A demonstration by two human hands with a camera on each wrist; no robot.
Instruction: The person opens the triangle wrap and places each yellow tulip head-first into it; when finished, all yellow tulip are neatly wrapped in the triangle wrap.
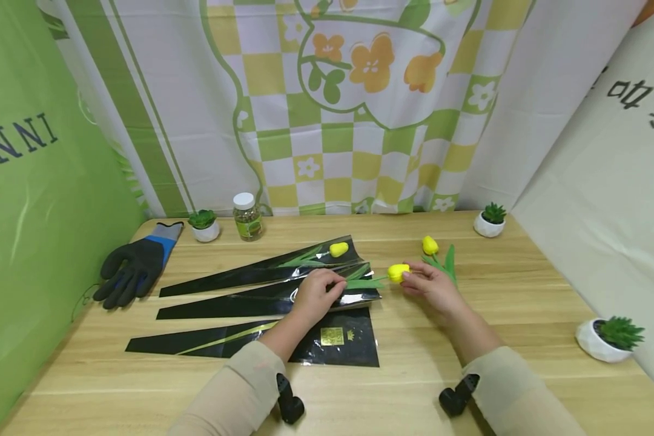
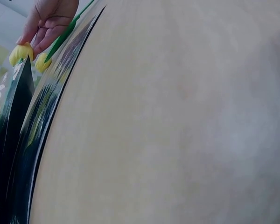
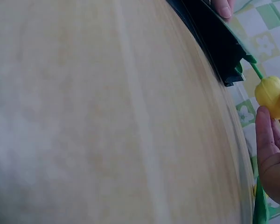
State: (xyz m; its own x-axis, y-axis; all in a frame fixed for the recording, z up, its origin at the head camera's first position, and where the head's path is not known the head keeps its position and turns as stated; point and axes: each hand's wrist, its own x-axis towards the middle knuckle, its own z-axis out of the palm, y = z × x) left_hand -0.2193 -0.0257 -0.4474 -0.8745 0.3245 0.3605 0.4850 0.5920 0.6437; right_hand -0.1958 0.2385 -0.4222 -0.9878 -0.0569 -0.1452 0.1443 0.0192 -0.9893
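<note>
1. The right hand (image 1: 433,289) is pinching the yellow plastic tulip bud (image 1: 398,272) between its fingertips, with the fingers curled around the bud. The bud is sitting just outside the wide mouth of the middle black glossy cone-shaped flower sleeve (image 1: 261,297).
2. The left hand (image 1: 317,295) is resting on this middle sleeve. Its fingers are bent down on the mouth of the sleeve, where the green stem and leaves (image 1: 366,282) of the tulip are going in. I cannot tell if it is pinching the film or only pressing it.
3. In the right wrist view the same yellow bud (image 3: 270,97) is lying against the fingertips, close to the dark edge of the sleeve.
4. A second black sleeve (image 1: 261,269) with a yellow tulip already inside is lying behind. A third black sleeve with a gold label (image 1: 283,345) is lying in front, nearer to the person.
5. One more loose yellow tulip (image 1: 430,245) is lying on the wooden table (image 1: 523,284), just behind the right hand.
6. I think the thin film may slide or crumple if the left hand is pressing too lightly while the stem is moving.
7. The leaves may catch on the sleeve edge and bend, or the bud may come off from its stem if the pinch is pulling too strongly.
</note>
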